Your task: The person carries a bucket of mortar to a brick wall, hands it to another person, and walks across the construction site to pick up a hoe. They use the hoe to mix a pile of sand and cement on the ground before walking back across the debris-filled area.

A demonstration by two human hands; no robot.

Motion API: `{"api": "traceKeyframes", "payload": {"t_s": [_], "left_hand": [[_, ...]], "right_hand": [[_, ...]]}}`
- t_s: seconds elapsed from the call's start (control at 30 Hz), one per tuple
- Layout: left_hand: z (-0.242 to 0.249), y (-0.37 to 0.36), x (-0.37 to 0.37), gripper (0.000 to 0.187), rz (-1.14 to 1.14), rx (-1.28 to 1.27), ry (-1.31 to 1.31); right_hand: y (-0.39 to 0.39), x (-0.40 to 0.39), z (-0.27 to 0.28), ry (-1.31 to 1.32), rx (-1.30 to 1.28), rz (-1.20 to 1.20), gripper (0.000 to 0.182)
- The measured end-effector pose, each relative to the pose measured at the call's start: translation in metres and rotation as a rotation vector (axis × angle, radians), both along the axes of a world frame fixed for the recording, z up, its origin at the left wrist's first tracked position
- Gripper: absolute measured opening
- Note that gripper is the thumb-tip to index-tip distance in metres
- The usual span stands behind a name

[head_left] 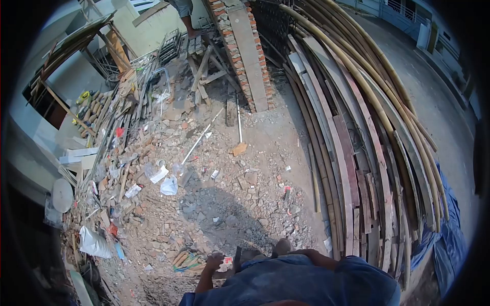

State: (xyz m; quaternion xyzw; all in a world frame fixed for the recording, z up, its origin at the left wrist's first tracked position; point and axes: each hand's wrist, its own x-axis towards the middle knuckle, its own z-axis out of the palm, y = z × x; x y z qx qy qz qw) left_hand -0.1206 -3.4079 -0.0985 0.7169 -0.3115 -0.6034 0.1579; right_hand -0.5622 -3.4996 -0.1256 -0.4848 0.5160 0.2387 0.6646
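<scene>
My left hand (214,261) hangs beside my body at the bottom of the head view, its fingers loosely bent and apart. Just past its fingertips is a small red and white packet (227,260); I see no clear grip on it. A bundle of thin strips with green and orange colours (188,261) lies on the ground to the left of that hand. Close against my blue shirt (286,280) is my right hand (302,252), at the front of my body, with its fingers too indistinct to read. One foot (282,247) shows in front of me.
Rubble (245,188) with plastic scraps covers the ground ahead. Long bamboo poles (377,97) and planks (352,194) are stacked on the right, beside a blue tarp (449,245). A brick column (247,56) stands ahead, near a wooden trestle (204,71). Another person's leg (188,23) shows beyond.
</scene>
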Motion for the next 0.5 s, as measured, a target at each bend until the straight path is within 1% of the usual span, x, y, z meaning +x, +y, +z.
{"api": "traceKeyframes", "payload": {"t_s": [0.03,0.07,0.1,0.13,0.2,0.23,0.27,0.3,0.33,0.37,0.4,0.43,0.47,0.5], "left_hand": [[0.018,-0.004,-0.012,0.035,0.091,0.108,-0.012],[0.023,-0.002,-0.019,0.039,0.184,0.215,-0.023],[0.002,0.012,-0.008,0.035,0.148,0.18,0.001],[0.002,0.022,-0.013,0.035,0.157,0.191,0.004],[0.01,0.043,-0.021,0.032,0.077,0.169,-0.204],[0.016,0.057,-0.028,0.028,0.191,0.024,-0.176],[0.021,0.074,-0.03,0.028,0.204,0.031,-0.176],[0.028,0.091,-0.029,0.036,-0.03,0.023,-0.174],[0.033,0.103,-0.028,0.044,-0.264,0.014,-0.168],[0.035,0.119,-0.032,0.044,-0.328,0.015,-0.168],[0.035,0.133,-0.038,0.045,-0.247,0.046,-0.17],[0.036,0.142,-0.044,0.045,-0.166,0.073,-0.179],[0.034,0.149,-0.047,0.046,-0.099,0.087,-0.182],[0.03,0.154,-0.049,0.046,-0.025,0.101,-0.184]], "right_hand": [[-0.005,0.005,0.015,-0.045,-0.012,0.088,0.053],[-0.008,0.007,0.024,-0.09,-0.024,0.178,0.054],[-0.008,0.004,0.027,-0.136,-0.033,0.269,0.054],[-0.013,-0.001,0.011,-0.037,-0.048,0.339,0.049],[-0.031,-0.012,-0.005,-0.15,0.071,0.113,0.041],[-0.036,-0.015,0.003,-0.233,0.111,-0.082,0.038],[-0.038,-0.017,0.011,-0.312,0.15,-0.277,0.035],[-0.038,-0.015,0.004,-0.347,0.127,-0.402,0.033],[-0.037,-0.012,-0.003,-0.346,0.134,-0.387,0.033],[-0.037,-0.01,-0.017,-0.262,0.028,-0.337,0.034],[-0.036,-0.005,-0.03,-0.18,-0.08,-0.286,0.036],[-0.023,-0.012,-0.098,-0.33,-0.472,0.112,0.036],[-0.02,-0.008,-0.109,-0.337,-0.47,0.124,0.036],[-0.019,-0.005,-0.119,-0.244,-0.5,0.329,0.036]]}}
